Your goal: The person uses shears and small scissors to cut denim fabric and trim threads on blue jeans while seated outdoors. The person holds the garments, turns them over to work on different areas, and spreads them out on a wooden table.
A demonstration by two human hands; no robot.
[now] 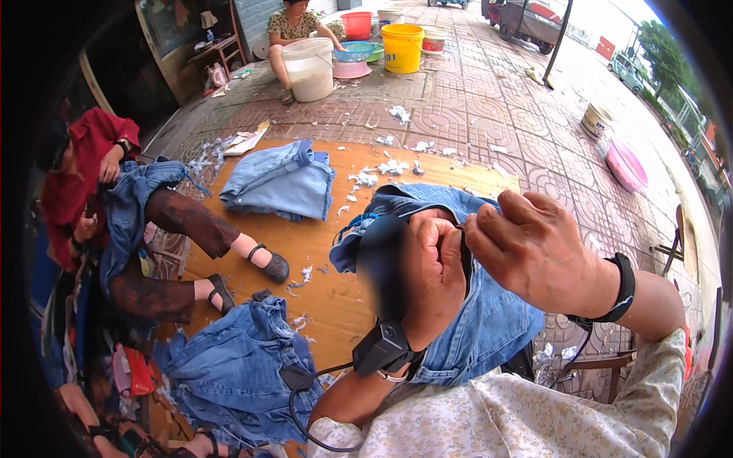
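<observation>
A blue denim garment (489, 328) lies across my lap and rises in folds around my hands. My left hand (439, 267) is closed on its cloth, the fingers curled in; a dark blurred patch covers part of that side. Right against it, my right hand (527, 244) has its fingers pinched together at the garment's edge. Something thin and dark shows between the two hands, too small to name. Blue cord or thread hangs from the garment's left end. Both wrists wear black straps, the left one with a black boxy device (382, 347).
Folded light denim (279, 179) and a rumpled denim heap (244, 351) lie on an orange-brown board (336, 298) strewn with lint scraps. At left a person in red (84, 183) handles denim. Beyond, another person sits by a white bucket (308, 70) and a yellow bucket (402, 48).
</observation>
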